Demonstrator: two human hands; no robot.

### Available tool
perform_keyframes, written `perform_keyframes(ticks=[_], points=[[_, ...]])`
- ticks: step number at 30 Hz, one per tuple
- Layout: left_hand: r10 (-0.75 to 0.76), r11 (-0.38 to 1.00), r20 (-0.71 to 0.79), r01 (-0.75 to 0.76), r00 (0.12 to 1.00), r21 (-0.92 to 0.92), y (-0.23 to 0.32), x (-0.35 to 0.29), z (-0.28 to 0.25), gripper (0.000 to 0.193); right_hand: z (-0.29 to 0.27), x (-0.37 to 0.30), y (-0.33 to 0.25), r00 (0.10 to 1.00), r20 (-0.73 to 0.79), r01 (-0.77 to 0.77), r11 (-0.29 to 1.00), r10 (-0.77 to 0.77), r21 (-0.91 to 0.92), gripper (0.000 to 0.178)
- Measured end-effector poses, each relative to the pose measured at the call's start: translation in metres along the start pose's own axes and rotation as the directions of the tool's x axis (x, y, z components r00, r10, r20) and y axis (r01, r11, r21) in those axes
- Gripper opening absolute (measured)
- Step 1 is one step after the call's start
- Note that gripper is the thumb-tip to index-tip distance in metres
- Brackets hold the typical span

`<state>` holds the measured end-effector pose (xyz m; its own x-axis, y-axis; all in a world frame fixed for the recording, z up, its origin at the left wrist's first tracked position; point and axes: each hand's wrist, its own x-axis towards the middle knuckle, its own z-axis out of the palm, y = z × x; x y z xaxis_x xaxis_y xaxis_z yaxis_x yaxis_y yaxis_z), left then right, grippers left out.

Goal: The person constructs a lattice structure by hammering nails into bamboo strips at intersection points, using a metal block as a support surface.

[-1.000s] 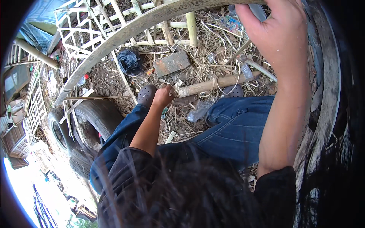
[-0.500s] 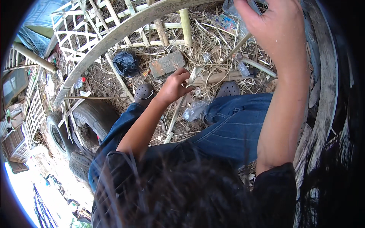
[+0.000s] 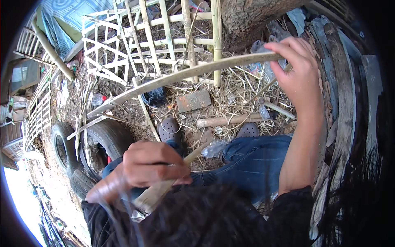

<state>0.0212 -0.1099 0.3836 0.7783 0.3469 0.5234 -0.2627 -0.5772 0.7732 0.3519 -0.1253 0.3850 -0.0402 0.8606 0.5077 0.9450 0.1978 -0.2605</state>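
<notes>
My right hand (image 3: 298, 61), at the upper right, pinches one end of a long, slightly curved bamboo strip (image 3: 181, 76). The strip slants down to the left and its far end lies over the tyres. A thin stick (image 3: 267, 88) shows just under that palm; whether the hand also holds it is unclear. Close to my body, my left hand (image 3: 154, 162) is closed around a shorter, pale bamboo strip (image 3: 158, 192). Its wide end points to the lower left and its narrow end sticks out toward the upper right. My fingers hide its middle.
A woven bamboo lattice (image 3: 164, 41) stands ahead, beside a tree trunk (image 3: 255, 20). Bamboo shavings (image 3: 230, 96), a brick (image 3: 193, 101), a black plastic bag (image 3: 154, 98) and a round wooden stick (image 3: 230, 120) lie on the ground. Tyres (image 3: 109, 136) are at the left, weathered boards (image 3: 349, 103) at the right.
My left hand has drawn back toward my body, lifting the short strip from near the ground. The right hand and long strip sit lower in view, which now takes in more of the lattice and the trunk.
</notes>
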Motion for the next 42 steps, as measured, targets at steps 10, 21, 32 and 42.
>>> perform_keyframes(ticks=[10,21,32,42], points=[[0.082,0.961,-0.453,0.050,0.887,0.272,0.053,-0.117,-0.092,0.024,0.019,0.020,-0.008,0.987,0.059,0.153,0.986,-0.149,-0.071,0.038],[0.131,0.909,-0.805,0.253,0.579,0.331,0.055,-0.116,-0.089,0.032,0.016,0.030,0.029,0.973,0.179,0.177,0.968,-0.145,-0.178,0.035],[0.144,0.899,-0.844,0.288,0.517,0.330,0.056,-0.120,-0.088,0.022,0.020,0.074,-0.004,0.936,0.335,0.008,0.943,0.111,-0.333,0.048],[0.145,0.871,-0.834,0.331,0.533,0.362,0.063,-0.118,-0.083,0.026,0.043,0.136,-0.053,0.909,0.413,0.117,0.912,0.061,-0.393,0.042]])
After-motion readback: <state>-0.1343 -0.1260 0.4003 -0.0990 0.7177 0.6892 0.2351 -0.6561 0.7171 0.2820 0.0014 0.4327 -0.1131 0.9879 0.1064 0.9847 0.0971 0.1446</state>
